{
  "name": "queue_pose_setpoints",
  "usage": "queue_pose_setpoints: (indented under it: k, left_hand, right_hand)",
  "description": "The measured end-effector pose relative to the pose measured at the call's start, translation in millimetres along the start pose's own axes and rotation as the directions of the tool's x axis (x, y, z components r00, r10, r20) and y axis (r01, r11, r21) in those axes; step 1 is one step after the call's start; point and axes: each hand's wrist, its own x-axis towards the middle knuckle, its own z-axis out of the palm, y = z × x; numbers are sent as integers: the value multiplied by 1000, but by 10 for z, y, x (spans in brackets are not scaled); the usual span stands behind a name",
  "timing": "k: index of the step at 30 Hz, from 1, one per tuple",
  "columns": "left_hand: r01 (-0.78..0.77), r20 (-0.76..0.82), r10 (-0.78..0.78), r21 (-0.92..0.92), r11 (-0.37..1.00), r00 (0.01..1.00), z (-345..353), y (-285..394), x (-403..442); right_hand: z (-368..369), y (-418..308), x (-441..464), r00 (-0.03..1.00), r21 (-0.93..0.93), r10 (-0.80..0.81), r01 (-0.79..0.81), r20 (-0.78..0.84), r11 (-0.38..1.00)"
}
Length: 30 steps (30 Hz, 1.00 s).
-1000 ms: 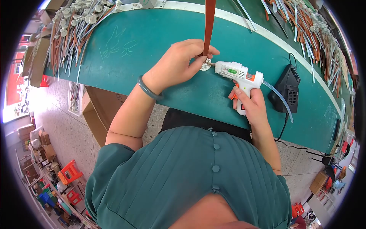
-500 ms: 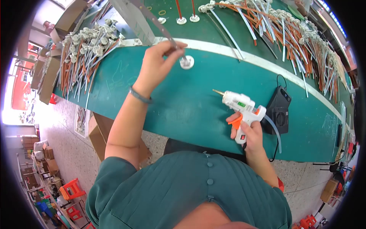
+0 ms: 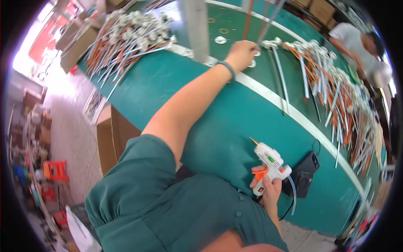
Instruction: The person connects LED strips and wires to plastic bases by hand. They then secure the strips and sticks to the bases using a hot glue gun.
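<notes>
My left hand (image 3: 243, 54) is stretched far out over the back of the green table, its fingers closed on a thin upright strip (image 3: 270, 23). White round bases show beside and under the fingers, partly hidden by them. Just behind the hand stands a reddish-brown strip (image 3: 248, 20). Near the front edge, my right hand (image 3: 268, 189) grips a white hot glue gun (image 3: 269, 158) with an orange trigger, its nozzle pointing up and to the left. A clear glue stick (image 3: 293, 196) sticks out of the gun's rear.
Piles of strips with white bases lie at the left (image 3: 126, 42) and right (image 3: 336, 88). A black device (image 3: 303, 174) sits right of the gun. A metal post (image 3: 196, 31) rises beyond the white rail (image 3: 289, 110). Another person (image 3: 350, 40) is at the upper right.
My left hand has carried the strip with its white base away from the glue gun to the back of the table. The gun has moved away from the base, and the view has shifted.
</notes>
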Motion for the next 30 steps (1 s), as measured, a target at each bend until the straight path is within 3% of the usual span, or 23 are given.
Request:
queue_pose_setpoints:
  k: [2,5,8,9,11,12,13,14,15,17,20,23,26,27,30]
  left_hand:
    - [80,50,-80,-2,997,996,-64,26,0]
    - [93,-43,-97,-77,993,994,-95,-20,-141]
    - [8,56,-4,-80,997,998,-548,134,-468]
    - [-37,197,41,-24,999,980,-813,191,-582]
    - [139,414,-90,-90,986,906,-1299,110,-834]
    - [398,405,-295,-198,895,865,-1501,12,-965]
    - [603,333,-506,-364,710,796,-1664,-166,-1076]
    - [625,189,-650,-557,547,736,-1784,-450,-1170]
    - [582,62,-766,-690,430,640,-1873,-837,-1251]
    - [360,-16,-797,-887,290,604,-2075,-1327,-1344]
    - [192,-76,-848,-960,205,525,-2164,-1420,-1120]
    - [115,-204,-882,-954,276,426,-2047,-1596,-950]
    - [229,-226,-827,-893,386,515,-1902,-1387,-1038]
    - [316,-252,-781,-811,493,572,-1874,-1185,-1098]
    - [334,-175,-620,-715,614,765,-1796,-421,-1445]
  right_hand:
    - [-4,11,4,1000,-17,-4,4,8,1000]
    - [2,53,-4,998,-17,-59,59,-2,998]
    - [-23,76,1,996,-30,-89,89,10,996]
    - [9,50,14,996,-38,-94,94,7,995]
    - [84,-13,15,995,-48,-100,99,-7,994]
    - [91,-4,15,995,-45,-99,99,-9,994]
    - [86,4,18,995,-42,-99,98,-11,994]
    - [88,13,20,995,-40,-100,100,-14,994]
    - [102,19,20,994,-42,-102,101,-26,994]
    - [134,14,24,993,-50,-108,106,-50,993]
    - [80,55,27,993,-60,-117,116,-18,991]
    - [103,65,17,988,-53,-146,143,-57,988]
    - [126,36,5,987,-47,-142,139,-68,989]
    - [129,37,1,986,-44,-147,144,-74,989]
    - [64,60,11,990,-69,-142,140,-21,988]
